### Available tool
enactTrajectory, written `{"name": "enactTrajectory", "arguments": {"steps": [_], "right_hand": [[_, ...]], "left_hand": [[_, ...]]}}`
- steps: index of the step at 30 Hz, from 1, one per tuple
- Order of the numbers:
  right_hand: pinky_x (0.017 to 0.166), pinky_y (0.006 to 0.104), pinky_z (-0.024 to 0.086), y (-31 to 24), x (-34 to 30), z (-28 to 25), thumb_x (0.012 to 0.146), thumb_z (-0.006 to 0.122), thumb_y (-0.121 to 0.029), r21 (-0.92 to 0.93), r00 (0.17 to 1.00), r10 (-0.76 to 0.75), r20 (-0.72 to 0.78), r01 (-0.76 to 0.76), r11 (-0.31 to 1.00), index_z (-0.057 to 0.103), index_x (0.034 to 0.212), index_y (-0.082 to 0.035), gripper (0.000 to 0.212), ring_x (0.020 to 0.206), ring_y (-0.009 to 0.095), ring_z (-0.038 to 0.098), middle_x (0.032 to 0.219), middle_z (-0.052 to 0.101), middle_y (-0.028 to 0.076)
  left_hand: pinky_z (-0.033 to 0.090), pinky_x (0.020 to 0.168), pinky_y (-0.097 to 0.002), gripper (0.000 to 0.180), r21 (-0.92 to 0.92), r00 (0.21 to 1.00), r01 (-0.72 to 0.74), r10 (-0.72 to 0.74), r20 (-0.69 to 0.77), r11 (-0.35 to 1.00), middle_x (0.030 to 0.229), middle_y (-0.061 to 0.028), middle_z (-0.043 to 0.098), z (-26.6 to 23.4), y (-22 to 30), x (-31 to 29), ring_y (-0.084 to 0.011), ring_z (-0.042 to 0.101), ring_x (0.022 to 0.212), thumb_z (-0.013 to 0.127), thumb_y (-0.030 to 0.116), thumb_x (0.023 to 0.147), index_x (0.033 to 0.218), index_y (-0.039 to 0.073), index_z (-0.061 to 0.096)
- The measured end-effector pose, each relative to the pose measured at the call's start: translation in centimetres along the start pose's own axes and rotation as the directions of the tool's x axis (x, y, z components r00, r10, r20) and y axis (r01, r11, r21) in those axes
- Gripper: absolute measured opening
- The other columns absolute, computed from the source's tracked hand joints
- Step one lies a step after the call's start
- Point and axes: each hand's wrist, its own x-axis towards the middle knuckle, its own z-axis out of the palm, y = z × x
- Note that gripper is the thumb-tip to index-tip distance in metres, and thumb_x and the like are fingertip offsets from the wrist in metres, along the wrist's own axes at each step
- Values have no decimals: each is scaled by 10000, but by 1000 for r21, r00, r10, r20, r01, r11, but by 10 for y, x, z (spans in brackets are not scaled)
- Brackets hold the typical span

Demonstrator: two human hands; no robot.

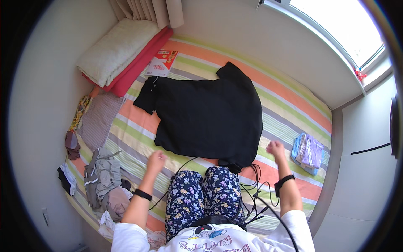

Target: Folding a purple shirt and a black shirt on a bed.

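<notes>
A black short-sleeved top lies spread on the striped bed sheet in front of my knees. One sleeve points away from me and the other lies near my right knee. Past its left edge sticks out a smaller black cloth piece with small white marks; I cannot tell whether it belongs to the top. My left hand is curled closed just off the near left corner of the top, holding nothing I can see. Beyond its right edge hovers my right hand, also closed and apart from the cloth.
Folded clothes in purple and blue sit at the right. Black cables coil beside my right knee. Grey clothes lie heaped at the left, near a checked cloth. A white quilt and a red-and-white packet lie at the far left.
</notes>
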Motion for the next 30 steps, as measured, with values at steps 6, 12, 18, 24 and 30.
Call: {"name": "enactTrajectory", "arguments": {"steps": [6,12,18,24,30], "right_hand": [[769,354,635,53,-82,47,1040,604,-333,208,889,400,224,-444,871,522,1248,79,469,930,280,720,1089,644,181],[1027,509,530,47,-95,70,975,687,-448,252,708,623,332,-703,665,452,1348,56,670,1198,373,596,1252,576,204],[956,465,475,41,-120,93,885,775,-316,176,588,614,526,-782,598,637,953,-135,237,919,247,570,887,578,-6],[957,547,496,55,-110,88,922,726,-461,345,632,696,342,-773,532,555,856,-104,401,988,293,539,1052,555,102],[767,428,535,71,-108,112,911,778,-431,316,558,685,468,-830,460,543,998,-102,413,598,207,536,716,568,7]], "left_hand": [[563,764,-395,670,-411,869,446,-494,-12,795,1137,-153,672,0,-82,64,-254,658,919,813,260,867,1417,40,498],[526,732,-395,618,-672,813,487,-571,115,558,1088,-76,648,14,-40,79,-214,610,924,808,269,881,1398,110,510],[519,695,-378,455,-726,827,508,-498,261,464,1026,-40,641,14,-42,87,-182,604,816,749,224,925,1314,108,545],[563,752,-422,272,-855,831,490,-388,399,170,1093,-131,663,-25,-60,68,-299,662,953,677,162,961,1194,66,573],[576,746,-382,166,-820,774,558,-437,459,127,1043,-168,668,-20,-75,60,-304,668,935,612,102,997,1125,0,582]]}}
